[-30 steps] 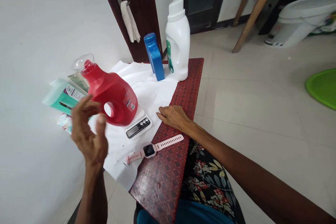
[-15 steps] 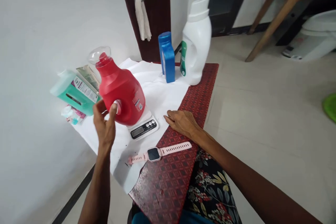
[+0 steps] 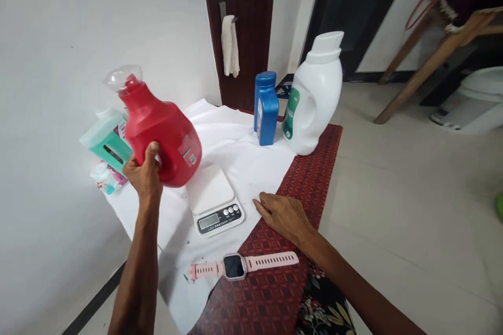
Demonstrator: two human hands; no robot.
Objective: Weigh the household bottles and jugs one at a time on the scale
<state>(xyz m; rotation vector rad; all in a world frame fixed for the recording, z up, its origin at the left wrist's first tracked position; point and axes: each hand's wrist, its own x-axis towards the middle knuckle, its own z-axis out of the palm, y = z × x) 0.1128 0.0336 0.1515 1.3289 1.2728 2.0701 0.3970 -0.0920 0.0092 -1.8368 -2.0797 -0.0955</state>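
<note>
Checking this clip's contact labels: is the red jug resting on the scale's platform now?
No, the left hand holds the red jug off the scale.

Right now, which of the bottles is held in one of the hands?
The red bottle with the clear top: the left hand grips it. The blue bottle, white bottle and green bottle are in neither hand.

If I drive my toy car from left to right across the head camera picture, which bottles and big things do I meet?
Green bottle → red bottle held up in the left hand → white scale → blue bottle → big white bottle → white bucket on the floor.
</note>
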